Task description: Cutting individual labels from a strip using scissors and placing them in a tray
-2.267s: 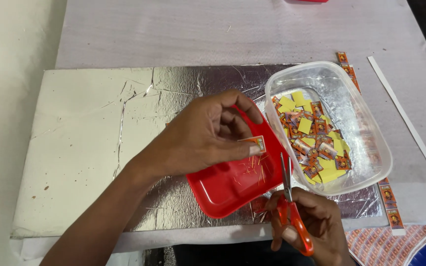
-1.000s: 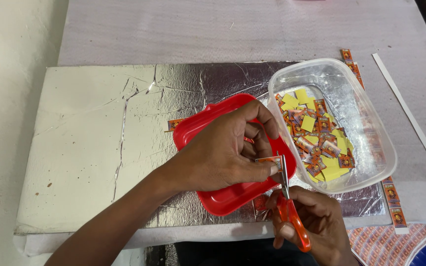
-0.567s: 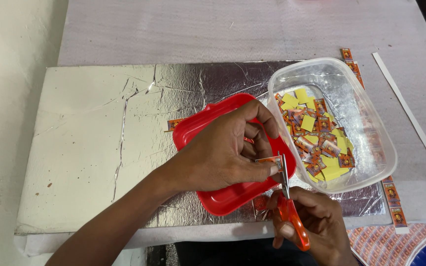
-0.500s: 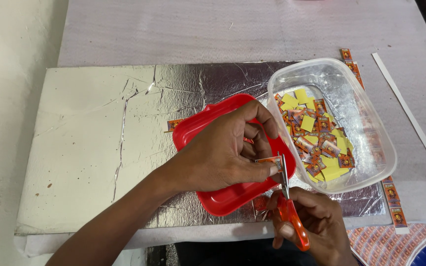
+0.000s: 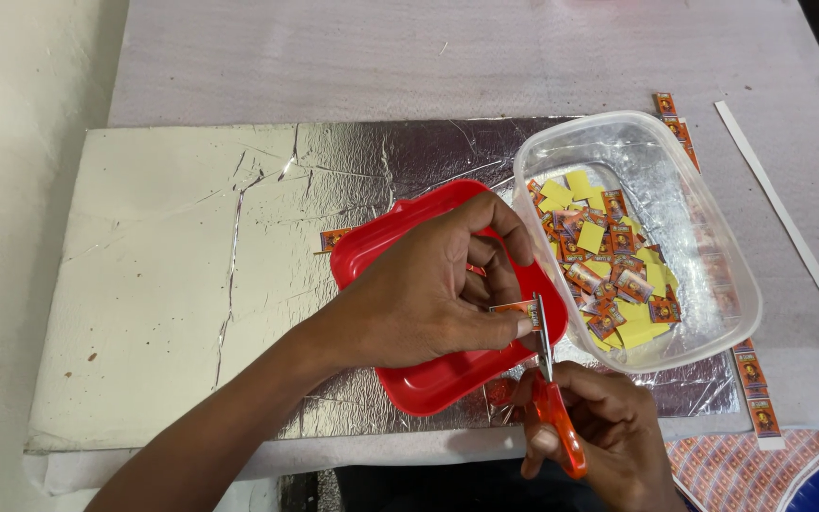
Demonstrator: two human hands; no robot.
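Small orange printed strip (image 5: 516, 308) pinched flat, meeting red-handled scissors (image 5: 554, 403).

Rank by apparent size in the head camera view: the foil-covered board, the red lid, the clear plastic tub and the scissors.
1. Foil-covered board, largest by far.
2. Clear plastic tub.
3. Red lid, partly hidden by the left hand, so second and third are close.
4. Scissors, smallest.

A pale table (image 5: 523, 57) carries a foil-covered board (image 5: 191, 275).
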